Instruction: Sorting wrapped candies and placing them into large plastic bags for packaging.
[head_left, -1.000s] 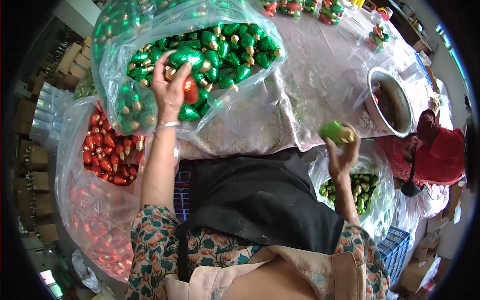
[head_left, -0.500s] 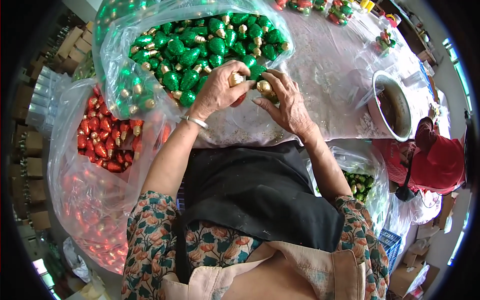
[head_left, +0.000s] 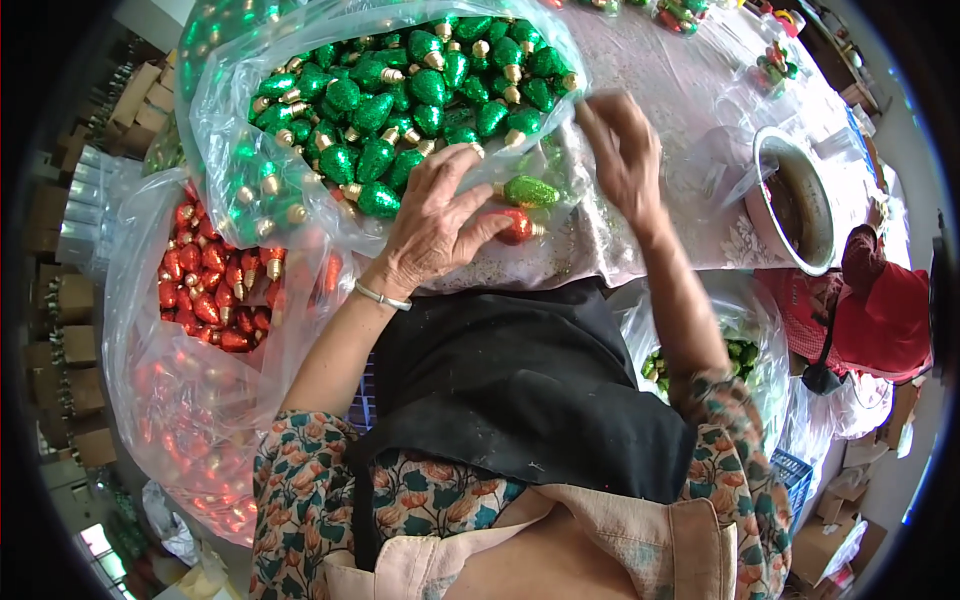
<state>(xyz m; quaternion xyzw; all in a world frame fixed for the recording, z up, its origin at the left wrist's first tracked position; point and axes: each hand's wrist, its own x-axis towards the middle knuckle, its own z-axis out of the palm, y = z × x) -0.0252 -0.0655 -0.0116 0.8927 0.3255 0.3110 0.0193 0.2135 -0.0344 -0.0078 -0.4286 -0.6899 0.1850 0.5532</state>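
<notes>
Near the frame's centre, the left hand held a red bulb in closed fingers, beside a green bulb lying crosswise, cap pointing left. The right hand, blurred, hovered open and empty just right of both.

Head camera looks steeply down, close over the table

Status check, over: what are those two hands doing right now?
Left hand grips a red bulb ornament and a green glitter bulb. Right hand open, blurred, holding nothing visible. Clear bag of green bulbs right beside them.
</notes>
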